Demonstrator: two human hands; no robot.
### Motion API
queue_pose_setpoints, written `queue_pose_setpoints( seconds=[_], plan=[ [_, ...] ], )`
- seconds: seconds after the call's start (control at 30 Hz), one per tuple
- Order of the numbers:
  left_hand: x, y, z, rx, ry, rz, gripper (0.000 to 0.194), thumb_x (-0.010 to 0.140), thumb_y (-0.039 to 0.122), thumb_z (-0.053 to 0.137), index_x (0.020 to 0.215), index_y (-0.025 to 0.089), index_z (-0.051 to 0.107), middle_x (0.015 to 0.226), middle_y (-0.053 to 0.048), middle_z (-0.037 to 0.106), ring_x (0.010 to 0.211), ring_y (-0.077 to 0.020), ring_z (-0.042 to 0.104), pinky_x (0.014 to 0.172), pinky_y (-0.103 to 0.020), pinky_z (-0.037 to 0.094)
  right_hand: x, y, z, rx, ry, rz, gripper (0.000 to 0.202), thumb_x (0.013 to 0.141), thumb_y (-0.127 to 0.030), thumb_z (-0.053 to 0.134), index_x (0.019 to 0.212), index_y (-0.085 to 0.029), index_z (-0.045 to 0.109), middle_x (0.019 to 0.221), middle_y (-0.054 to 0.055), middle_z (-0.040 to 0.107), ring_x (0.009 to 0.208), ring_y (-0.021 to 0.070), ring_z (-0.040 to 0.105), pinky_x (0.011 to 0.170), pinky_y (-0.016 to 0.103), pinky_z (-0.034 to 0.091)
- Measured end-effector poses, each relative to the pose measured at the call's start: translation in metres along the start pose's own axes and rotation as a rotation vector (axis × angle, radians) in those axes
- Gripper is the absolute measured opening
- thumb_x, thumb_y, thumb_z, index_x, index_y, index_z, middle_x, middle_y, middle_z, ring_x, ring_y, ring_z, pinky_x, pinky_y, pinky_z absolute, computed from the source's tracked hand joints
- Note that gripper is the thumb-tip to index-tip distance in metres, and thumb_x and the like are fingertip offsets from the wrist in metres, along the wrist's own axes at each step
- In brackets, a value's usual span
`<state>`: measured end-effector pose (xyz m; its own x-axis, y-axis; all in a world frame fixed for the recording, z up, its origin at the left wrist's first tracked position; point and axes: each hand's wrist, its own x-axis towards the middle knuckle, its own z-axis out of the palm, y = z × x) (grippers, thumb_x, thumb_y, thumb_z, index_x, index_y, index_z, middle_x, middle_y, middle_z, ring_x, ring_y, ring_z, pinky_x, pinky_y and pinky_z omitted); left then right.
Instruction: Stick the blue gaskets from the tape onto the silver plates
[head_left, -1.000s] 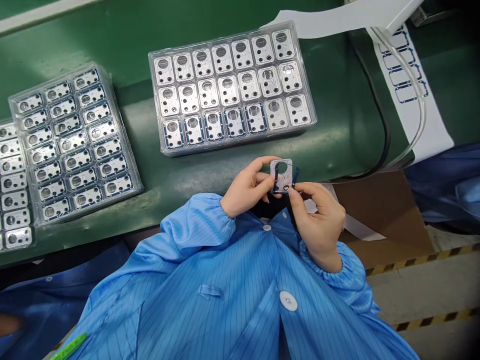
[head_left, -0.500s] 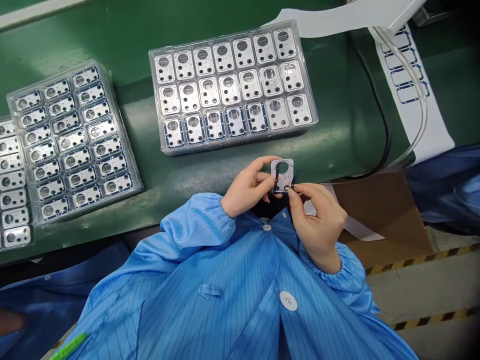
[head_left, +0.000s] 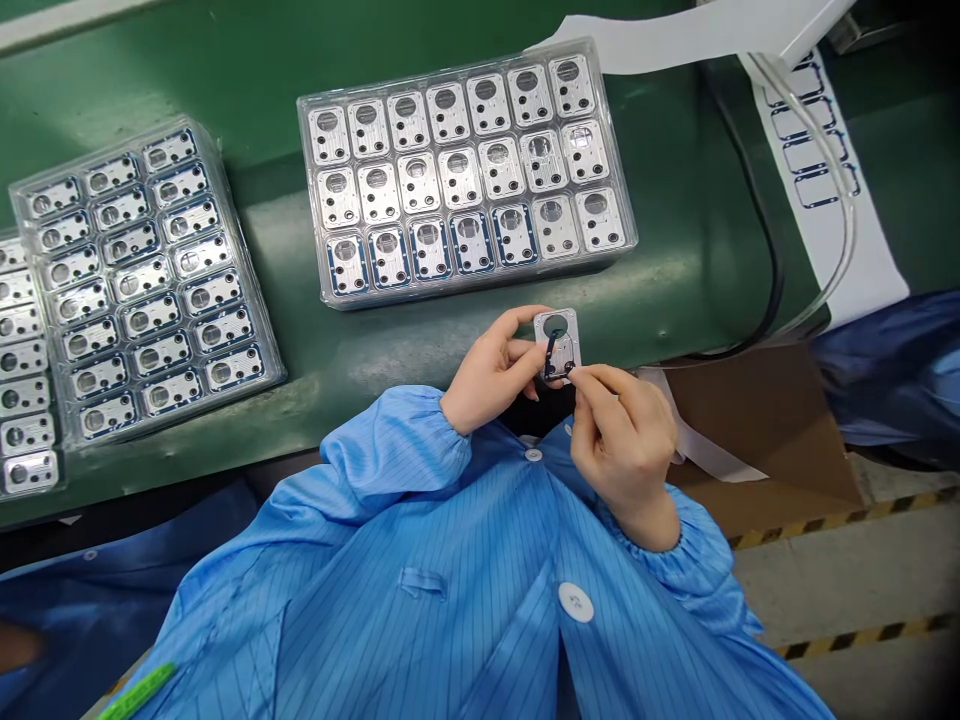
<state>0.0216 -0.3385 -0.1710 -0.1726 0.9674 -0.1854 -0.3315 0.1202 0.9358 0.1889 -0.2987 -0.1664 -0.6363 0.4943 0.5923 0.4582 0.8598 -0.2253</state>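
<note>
Plate point(head_left: 566, 345) and blue strip point(head_left: 550, 353) are together above the table's point(head_left: 450, 335) near edge; the left hand point(head_left: 491, 372) grips the plate's side, while the right hand's point(head_left: 626, 440) fingertips pinch its lower corner.

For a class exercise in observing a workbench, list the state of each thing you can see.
Left hand: closed on the held plate
Right hand: pinching at its lower right corner
Held plate: lifted off the bench
Blue frame: against the plate; whether stuck, unclear
Middle tray: full; five plates blue-edged
White sheet: blue outlines above, lower end bare
Far-left tray: partly out of view
</note>
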Motion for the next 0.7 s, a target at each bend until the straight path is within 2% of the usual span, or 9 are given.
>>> queue_pose_setpoints(
  seconds=[0.17, 0.37, 0.53, 0.7],
  plan=[
    [0.0004, -0.0014, 0.0005, -0.018, 0.055, 0.016, 0.048, 0.090, 0.034, 0.060, 0.130, 0.015, 0.043, 0.069, 0.003, 0.066, 0.052, -0.0077, 0.057, 0.050, -0.019, 0.047, -0.0042, -0.0034, 0.0042, 0.029, -0.019, 0.052, 0.042, 0.088, -0.003, 0.056, 0.126, -0.020, 0.060, 0.111, 0.012, 0.069, 0.093, 0.0218, 0.067, 0.081, 0.035, 0.053],
    [0.0013, -0.0036, 0.0003, -0.032, 0.067, 0.040, 0.054, 0.087, 0.041, 0.064, 0.130, 0.017, 0.043, 0.066, 0.005, 0.063, 0.051, -0.0075, 0.057, 0.049, -0.019, 0.044, -0.0058, -0.0070, 0.0095, 0.176, -0.023, 0.121, 0.048, 0.091, -0.011, 0.055, 0.137, -0.025, 0.053, 0.120, 0.013, 0.059, 0.099, 0.0229, 0.064, 0.084, 0.039, 0.058],
    [0.0004, -0.0050, -0.0002, 0.000, 0.061, 0.040, 0.052, 0.089, 0.041, 0.062, 0.131, 0.017, 0.044, 0.066, 0.004, 0.064, 0.046, -0.0067, 0.053, 0.048, -0.020, 0.043, -0.0032, -0.0055, 0.0083, 0.152, -0.008, 0.139, 0.042, 0.091, -0.013, 0.058, 0.131, -0.024, 0.056, 0.130, 0.015, 0.050, 0.085, 0.0185, 0.063, 0.076, 0.039, 0.058],
    [-0.0016, -0.0041, -0.0001, 0.018, 0.052, 0.030, 0.050, 0.090, 0.040, 0.062, 0.131, 0.018, 0.046, 0.067, 0.004, 0.063, 0.048, -0.0075, 0.055, 0.049, -0.020, 0.045, 0.0007, -0.0003, 0.0056, 0.195, 0.000, 0.165, 0.038, 0.090, -0.015, 0.058, 0.127, -0.024, 0.060, 0.126, 0.014, 0.054, 0.084, 0.0191, 0.063, 0.074, 0.038, 0.058]
  ],
)
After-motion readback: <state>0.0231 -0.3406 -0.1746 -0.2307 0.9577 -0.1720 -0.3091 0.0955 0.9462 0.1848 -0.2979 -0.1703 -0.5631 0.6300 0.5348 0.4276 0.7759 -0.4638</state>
